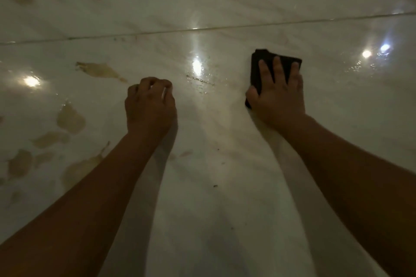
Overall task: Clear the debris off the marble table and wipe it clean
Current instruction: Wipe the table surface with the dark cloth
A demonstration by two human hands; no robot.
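Observation:
The white marble table (213, 209) fills the view, glossy and wet in places. My right hand (278, 96) lies flat with straight fingers on a folded black cloth (265, 60), pressing it onto the marble right of centre. My left hand (149, 105) rests left of centre with its fingers curled round a small pale object (163, 93) that is mostly hidden in the fist. A thin streak of dark crumbs (200, 79) lies between the two hands. A few dark specks (215, 186) dot the marble nearer to me.
Brownish patches (99, 69) mark the marble at the left, several more (69, 119) closer to the left edge. A seam (202, 28) between slabs runs across the table beyond the hands. Bright lamp reflections (366, 53) glare on the wet surface.

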